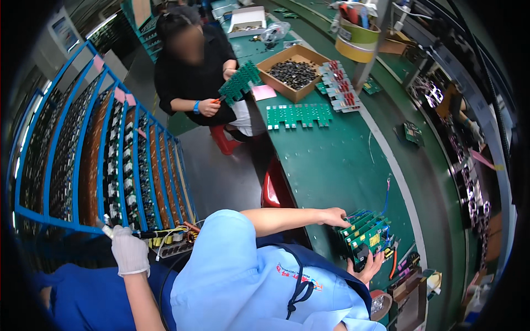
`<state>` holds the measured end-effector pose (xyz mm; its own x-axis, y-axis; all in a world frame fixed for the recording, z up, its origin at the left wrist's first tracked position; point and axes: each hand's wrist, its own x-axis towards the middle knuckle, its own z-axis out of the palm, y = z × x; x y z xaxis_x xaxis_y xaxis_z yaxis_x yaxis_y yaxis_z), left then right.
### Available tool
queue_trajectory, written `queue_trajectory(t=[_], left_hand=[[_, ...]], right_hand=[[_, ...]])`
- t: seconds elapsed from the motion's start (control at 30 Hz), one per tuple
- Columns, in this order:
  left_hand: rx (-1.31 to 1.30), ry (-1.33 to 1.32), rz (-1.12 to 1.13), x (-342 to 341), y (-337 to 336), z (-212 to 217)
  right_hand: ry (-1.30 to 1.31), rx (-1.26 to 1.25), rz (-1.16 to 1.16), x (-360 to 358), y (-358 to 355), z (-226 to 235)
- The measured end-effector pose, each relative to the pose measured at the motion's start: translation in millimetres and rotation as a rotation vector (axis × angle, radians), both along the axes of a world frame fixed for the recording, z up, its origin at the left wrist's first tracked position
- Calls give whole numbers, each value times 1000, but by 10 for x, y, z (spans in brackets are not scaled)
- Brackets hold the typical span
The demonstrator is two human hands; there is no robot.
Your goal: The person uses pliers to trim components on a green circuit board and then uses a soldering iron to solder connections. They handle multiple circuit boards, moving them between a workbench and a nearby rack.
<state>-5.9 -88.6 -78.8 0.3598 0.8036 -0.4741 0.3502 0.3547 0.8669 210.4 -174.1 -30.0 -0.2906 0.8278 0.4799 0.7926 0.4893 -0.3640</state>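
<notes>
A row of green circuit boards [361, 230] stands on edge, side by side, on the green bench, with dark and yellow parts and a blue wire on it. My left hand [334, 217] reaches across and grips the far left end of the boards, its fingertips partly hidden. My right hand [369, 268] holds the boards' near side, thumb and fingers spread around the lower corner. An orange-red cable [393, 265] lies just right of the boards.
Ahead, a seated co-worker [193, 71] holds a green board [238, 83] and an orange-handled tool. A box of small black parts [292, 71] and board panels [298, 116] lie on the bench. A blue rack [77, 149] stands left. Another person's gloved hand [130, 251] holds something white.
</notes>
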Motion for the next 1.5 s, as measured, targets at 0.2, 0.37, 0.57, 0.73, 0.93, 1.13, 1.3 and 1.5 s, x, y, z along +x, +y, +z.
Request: queue_trajectory(t=[0.2,0.37,0.57,0.73,0.93,1.13,1.3,1.5], left_hand=[[-172,-232,111,40,-169,106],[-244,-504,-63,43,28,-240],[-453,-516,-172,13,190,-155],[-487,-523,-259,99,280,102],[-441,-516,-259,16,365,-159],[-449,-474,-180,24,367,-394],[-396,-540,-200,-11,437,-321],[-357,-637,-311,331,607,180]], right_hand=[[54,-46,-35,82,-112,-3],[-42,-78,-55,57,-146,76],[19,-108,-76,49,-100,154],[122,-85,-214,112,-238,26],[80,-99,-200,73,-206,78],[-68,-183,-189,-128,-103,297],[-69,-127,-257,-275,-138,361],[-188,177,-559,-574,-528,674]])
